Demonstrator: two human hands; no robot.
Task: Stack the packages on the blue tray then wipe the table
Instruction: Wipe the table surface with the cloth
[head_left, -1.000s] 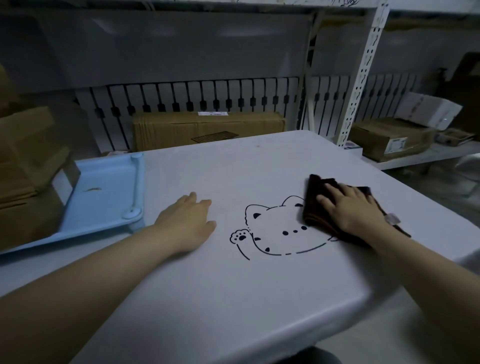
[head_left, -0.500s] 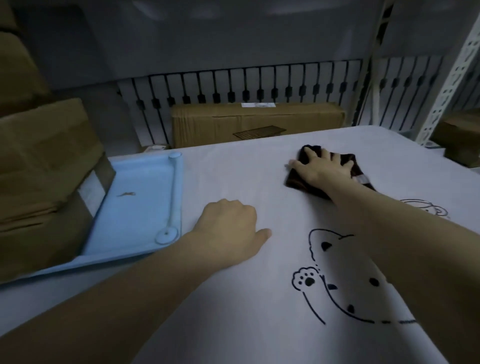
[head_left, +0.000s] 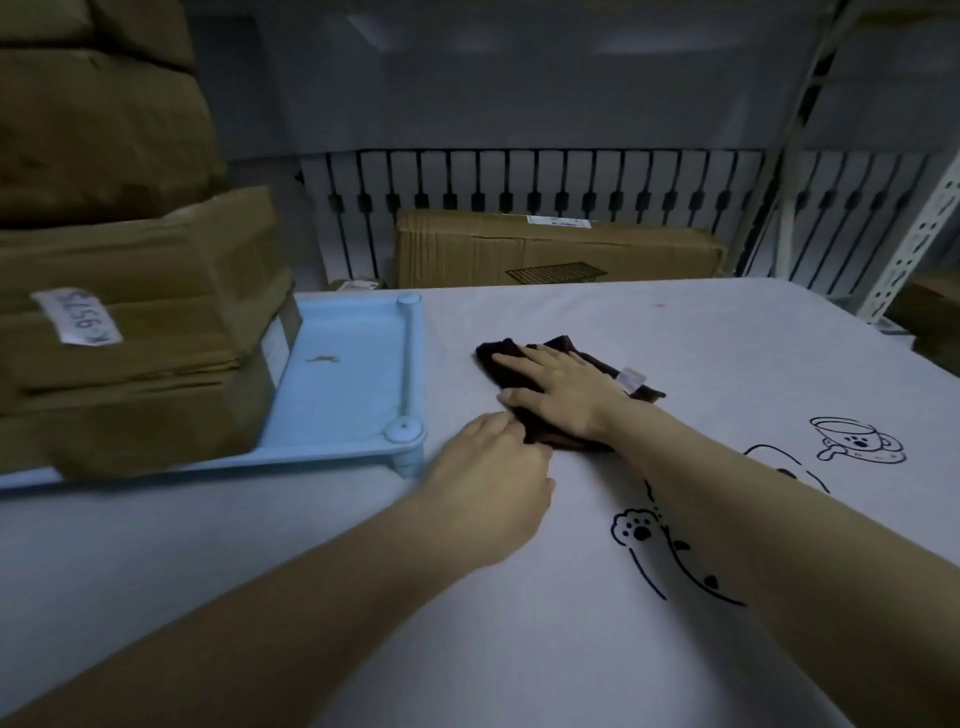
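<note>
Brown cardboard packages (head_left: 130, 317) stand stacked on the left part of the blue tray (head_left: 358, 374). A dark brown cloth (head_left: 506, 356) lies on the white table (head_left: 519, 649) just right of the tray. My right hand (head_left: 558, 392) presses flat on the cloth with fingers stretched out. My left hand (head_left: 491, 493) rests on the table right in front of the cloth, its fingertips touching the cloth's near edge. The cloth's near part is hidden under both hands.
A long cardboard box (head_left: 556, 249) lies behind the table's far edge against a black-barred fence. A white shelf post (head_left: 919, 234) rises at the far right. Cat and cup drawings (head_left: 857, 441) mark the tabletop on the right.
My right hand slid the cloth left and nearer, toward the tray's corner. My left hand moved forward until its fingertips met the cloth. The camera turned left.
</note>
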